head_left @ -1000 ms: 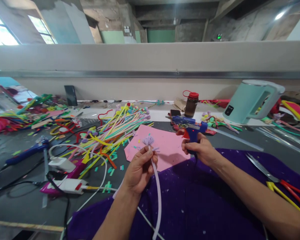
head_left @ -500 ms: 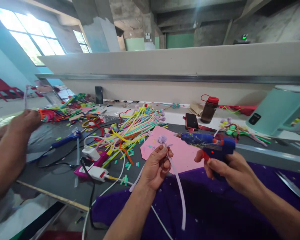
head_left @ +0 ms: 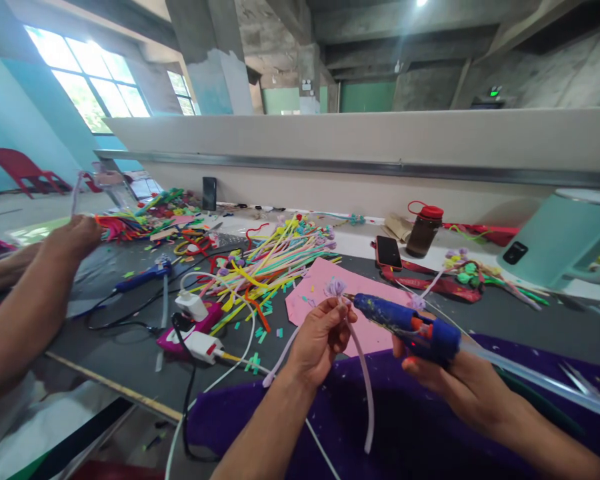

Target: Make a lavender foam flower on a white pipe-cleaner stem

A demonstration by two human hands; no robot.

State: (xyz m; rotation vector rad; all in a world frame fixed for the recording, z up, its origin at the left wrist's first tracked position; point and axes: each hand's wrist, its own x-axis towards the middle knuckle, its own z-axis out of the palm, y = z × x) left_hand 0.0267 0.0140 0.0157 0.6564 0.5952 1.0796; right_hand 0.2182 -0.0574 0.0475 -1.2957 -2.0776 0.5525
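Observation:
Between the thumb and fingers of my left hand (head_left: 325, 333) is a lilac pipe-cleaner flower (head_left: 336, 288), its curled head upward and pale stems hanging below. My right hand (head_left: 445, 373) is wrapped round the handle of a blue hot glue gun (head_left: 410, 323), with a long clear glue stick (head_left: 535, 377) out of its back. The nozzle points left and is right at the base of the flower head; whether it touches I cannot tell. Beneath both hands lie a pink sheet (head_left: 300, 300) and purple cloth (head_left: 240, 420).
Colourful pipe cleaners (head_left: 280, 257) are heaped at the middle-left. Chargers in a magenta power strip (head_left: 167, 340), with cables, lie left. A phone (head_left: 389, 252), a bottle (head_left: 424, 231), a teal kettle (head_left: 555, 233) and scissors (head_left: 580, 380) are right. Another person's hand (head_left: 77, 237) works at far left.
The glue gun has come down and left, tilting, so its nozzle is now at the flower head. My left hand keeps its pinch on the flower. The view has shifted slightly.

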